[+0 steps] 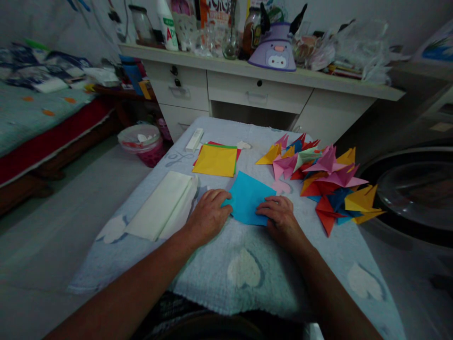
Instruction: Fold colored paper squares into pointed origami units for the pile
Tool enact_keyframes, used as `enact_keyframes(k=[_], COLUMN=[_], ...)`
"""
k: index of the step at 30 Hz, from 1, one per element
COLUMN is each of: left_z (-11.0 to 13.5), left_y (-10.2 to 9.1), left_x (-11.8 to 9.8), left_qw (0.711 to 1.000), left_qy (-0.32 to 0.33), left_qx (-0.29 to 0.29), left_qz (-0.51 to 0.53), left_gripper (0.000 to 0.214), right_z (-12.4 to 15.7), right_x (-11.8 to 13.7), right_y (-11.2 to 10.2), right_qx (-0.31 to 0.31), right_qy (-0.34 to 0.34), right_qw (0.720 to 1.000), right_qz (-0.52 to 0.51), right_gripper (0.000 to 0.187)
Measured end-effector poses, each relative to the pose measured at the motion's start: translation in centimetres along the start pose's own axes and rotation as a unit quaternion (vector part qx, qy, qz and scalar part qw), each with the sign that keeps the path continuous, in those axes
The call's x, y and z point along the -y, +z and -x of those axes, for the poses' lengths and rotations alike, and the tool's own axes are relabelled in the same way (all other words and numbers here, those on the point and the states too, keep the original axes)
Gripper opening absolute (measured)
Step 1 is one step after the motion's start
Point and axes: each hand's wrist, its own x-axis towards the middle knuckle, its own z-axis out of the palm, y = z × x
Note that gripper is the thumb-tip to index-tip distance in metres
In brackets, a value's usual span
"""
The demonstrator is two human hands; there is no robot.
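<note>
A square sheet of blue origami paper (250, 199) lies turned at an angle on the cloth-covered table (244, 293). My left hand (211, 211) pinches its left corner between thumb and fingers. At the lower right edge, my right hand (279, 215) has its fingers bent over the paper, and its thumb is mostly hidden. Beyond the blue sheet sits a stack of square papers (215, 160), yellow on top with green and red edges showing. Several folded paper cranes (327, 160) in many colours are heaped to the right.
Left of my hands lies a folded pale cloth or paper packet (161, 205). A small white box (194, 140) rests near the table's far left corner. A pink bin (143, 146) stands on the floor, a white drawer desk (258, 89) behind, a front-loading washer (417, 189) at right.
</note>
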Motion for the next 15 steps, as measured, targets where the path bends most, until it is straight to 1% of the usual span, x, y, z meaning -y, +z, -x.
enact_keyframes(k=[4,8,11,13,15], left_z=[0.07,0.13,0.21,0.26,0.29], left_y=[-0.19,-0.20,-0.07,0.08,0.29], left_x=[0.31,0.47,0.46,0.42,0.39], left_qw=[0.999,0.995,0.993,0.992,0.992], left_qy=[-0.028,-0.060,-0.068,-0.069,-0.067], left_qx=[0.021,0.037,0.043,0.039,0.031], left_qz=[0.029,0.070,0.092,0.100,0.105], left_gripper=[0.013,0.010,0.007,0.009,0.012], right_z=[-0.05,-0.09,-0.12,-0.16,-0.19], right_x=[0.31,0.11,-0.14,-0.24,-0.31], right_y=[-0.28,-0.25,0.02,0.26,0.45], right_qx=[0.013,0.016,0.020,0.016,0.005], right_qy=[0.016,0.058,0.080,0.085,0.086], right_qw=[1.000,0.998,0.996,0.996,0.996], right_qz=[-0.017,-0.023,-0.014,-0.005,0.002], right_gripper=[0.037,0.032,0.029,0.029,0.033])
